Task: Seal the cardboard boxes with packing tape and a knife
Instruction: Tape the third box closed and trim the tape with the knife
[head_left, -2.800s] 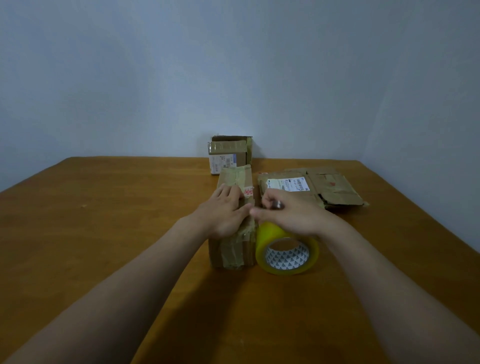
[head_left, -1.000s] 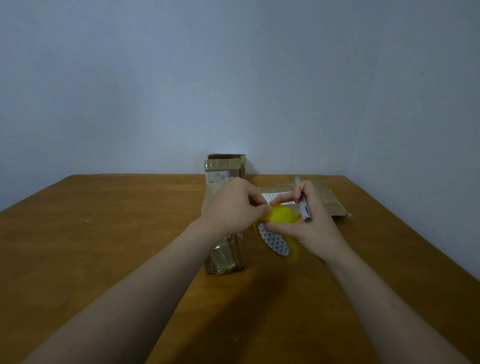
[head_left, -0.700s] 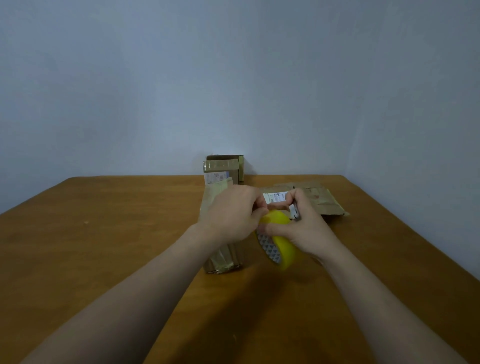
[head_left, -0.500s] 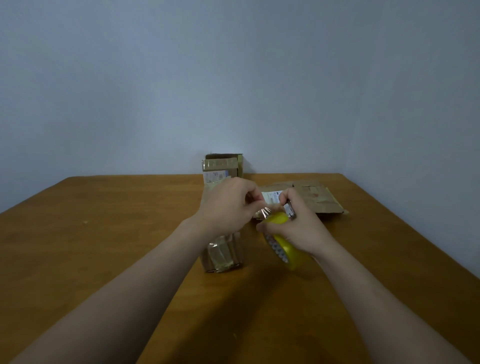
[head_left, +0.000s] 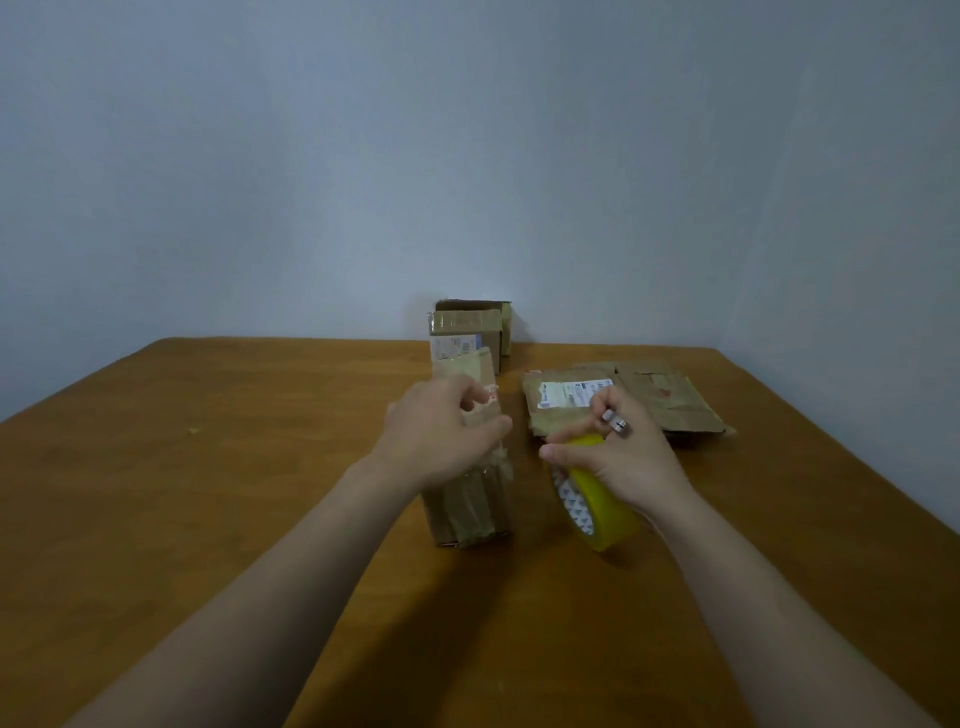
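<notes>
Grips top of narrow box (head_left: 467, 512) with left hand (head_left: 441, 441); clasps yellow tape roll (head_left: 605, 517) and knife (head_left: 616, 423) in right hand (head_left: 631, 460), just beside. Judged mid-taping: needs strip drawn across seam, then cut. Leaves flattened box (head_left: 670, 400) waiting beyond right hand.

The left hand (head_left: 441, 441) is blurring and covering the middle of the near box (head_left: 467, 512); the right hand (head_left: 623, 452) is hiding the top of the tape roll (head_left: 602, 512) and all but a metal stub of the knife (head_left: 615, 422).
</notes>
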